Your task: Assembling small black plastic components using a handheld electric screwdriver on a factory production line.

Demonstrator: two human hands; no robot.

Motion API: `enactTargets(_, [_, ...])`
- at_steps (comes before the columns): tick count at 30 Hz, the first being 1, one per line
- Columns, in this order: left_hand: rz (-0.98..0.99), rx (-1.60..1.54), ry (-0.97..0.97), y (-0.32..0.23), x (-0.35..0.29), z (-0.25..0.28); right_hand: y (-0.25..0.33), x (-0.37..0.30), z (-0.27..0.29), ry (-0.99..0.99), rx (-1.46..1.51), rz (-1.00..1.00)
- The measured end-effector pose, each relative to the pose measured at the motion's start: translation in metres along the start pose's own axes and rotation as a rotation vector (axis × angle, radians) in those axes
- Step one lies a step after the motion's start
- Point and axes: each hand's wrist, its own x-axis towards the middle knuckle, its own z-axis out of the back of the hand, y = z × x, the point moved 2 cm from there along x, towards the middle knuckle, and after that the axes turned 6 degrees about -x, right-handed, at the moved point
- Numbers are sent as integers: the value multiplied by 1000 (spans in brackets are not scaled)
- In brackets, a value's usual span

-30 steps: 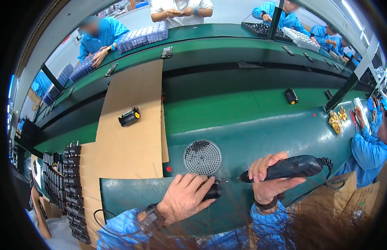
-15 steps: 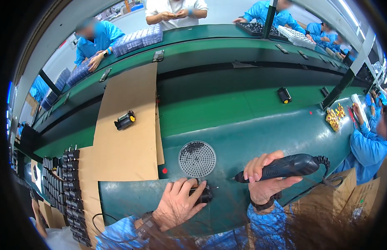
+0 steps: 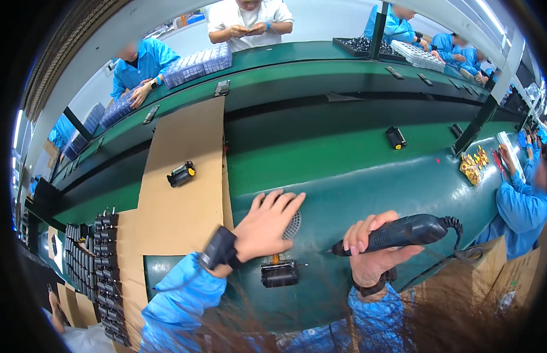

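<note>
Now the left hand [image 3: 263,228] is off the black module [image 3: 279,274] it touched 0.5 s ago; fingers spread over the round perforated tray [image 3: 294,225] (contact unclear). Right hand [image 3: 372,250] wraps the dark power screwdriver [image 3: 410,231], as before. Module lies on the green bench [image 3: 326,197], nearer the wearer than the left hand.

Handheld driver [image 3: 408,231] is showing black, coiled cord [image 3: 453,222] matching. Unit near the left hand [image 3: 270,220] is showing black, orange strip [image 3: 276,258] sticking up. Round tray [image 3: 294,225] is showing grey, dot-patterned. Worktop [image 3: 326,206] is showing dark teal-green, belt [image 3: 320,141] running brighter green. Cardboard [image 3: 179,226] is showing plain tan. Sleeve [image 3: 182,300] is showing blue, wristband [image 3: 220,247] black. Bundle [image 3: 474,168] is showing yellow with red.
</note>
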Motion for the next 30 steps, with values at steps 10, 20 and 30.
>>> enactTargets(10, [275, -227, -363, -9, -1, -21, 3, -2, 5, -8, 70, 34])
enactTargets(20, [280, -421, -582, -1, 10, -27, 3, -2, 0, 11, 26, 18])
enactTargets(30, [155, -405, -533, -9, 6, -23, 1, -2, 1, 17, 22, 25])
